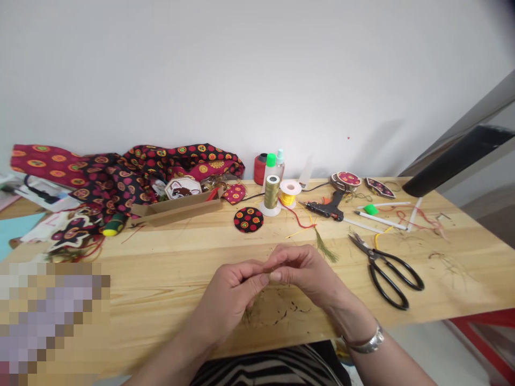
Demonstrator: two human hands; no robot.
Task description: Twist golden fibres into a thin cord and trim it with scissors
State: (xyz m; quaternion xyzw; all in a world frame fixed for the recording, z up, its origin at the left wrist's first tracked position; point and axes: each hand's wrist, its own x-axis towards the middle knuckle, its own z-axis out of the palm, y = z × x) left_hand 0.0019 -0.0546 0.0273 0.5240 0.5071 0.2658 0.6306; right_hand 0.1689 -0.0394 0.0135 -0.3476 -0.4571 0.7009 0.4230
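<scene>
My left hand and my right hand meet over the front middle of the table. Thumbs and fingertips of both are pinched together, and whatever lies between them is too small or hidden to name. Below my left hand some olive thread ends show. An olive thread tassel lies just beyond my right hand. Farther back are a round patterned fabric disc, a spool of olive thread and a spool of yellow cord. Black-handled scissors rest open at the right.
A glue gun, pens and a dark slanted tube occupy the right. Left are patterned cloth, a cardboard tray and a green-yellow tube. Bottles stand by the wall. Thread scraps litter the front.
</scene>
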